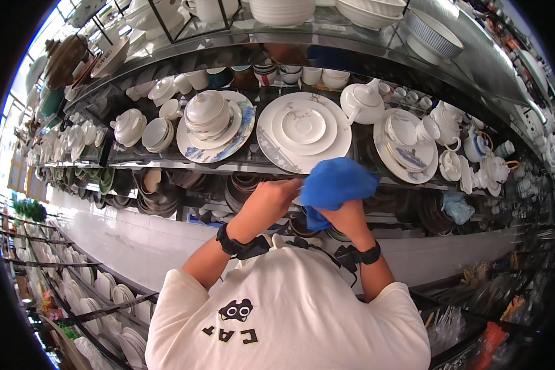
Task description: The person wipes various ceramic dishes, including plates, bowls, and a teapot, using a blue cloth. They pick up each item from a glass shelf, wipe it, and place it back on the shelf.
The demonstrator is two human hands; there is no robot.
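A crumpled blue cloth (337, 185) is gripped in my right hand (347, 217), its folds covering most of the fingers. My left hand (277, 199) is close beside it, with curled fingers at the cloth's left edge. A sliver of a white thing shows between that hand and the cloth; the rest is hidden, so I cannot tell what it is or whether the left fingers hold it. Just beyond the hands, on the glass shelf, lies a stack of white plates (266, 134) with a grey-patterned rim. The cloth overlaps its near edge in view.
Left of that stack, a lidded bowl (207, 111) sits on a blue-patterned plate (240, 143). To the right are a white teapot (363, 104) and plates with bowls (409, 157). An upper shelf (277, 34) with bowls overhangs; dark dishes (157, 196) fill the shelf below.
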